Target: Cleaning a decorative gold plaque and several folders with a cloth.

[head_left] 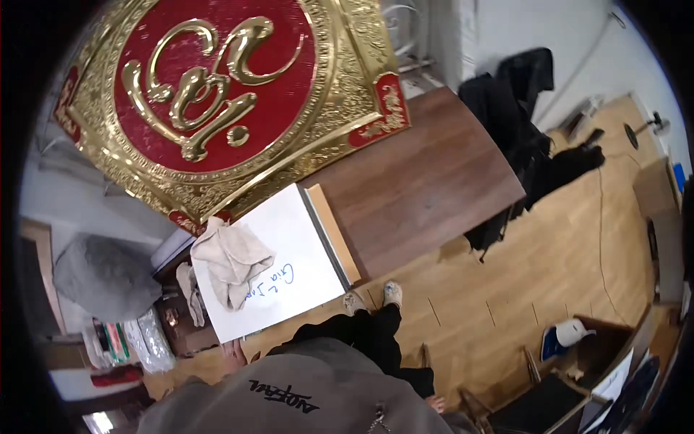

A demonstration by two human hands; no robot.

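My left hand point(233, 356) is low beside the near edge of a white sheet point(303, 253) with blue handwriting. Its thumb stands apart from the fingers, and I see nothing in it. On the sheet's left part lies a crumpled beige cloth point(230, 257). Beyond the sheet is a large square plaque point(332, 79), with an ornate gold frame and raised gold script on a red round field. My right hand point(436, 403) hangs low at my side, away from the table, partly hidden by my clothing; its few visible fingers look loose, with nothing seen in them.
The brown tabletop point(426, 181) extends right of the sheet, with a wooden strip point(332, 235) between. Black garments point(506, 123) hang beyond it. A grey covered bundle point(105, 275) and plastic-wrapped packs point(148, 340) are at left. A white cap point(572, 333) lies on furniture at lower right.
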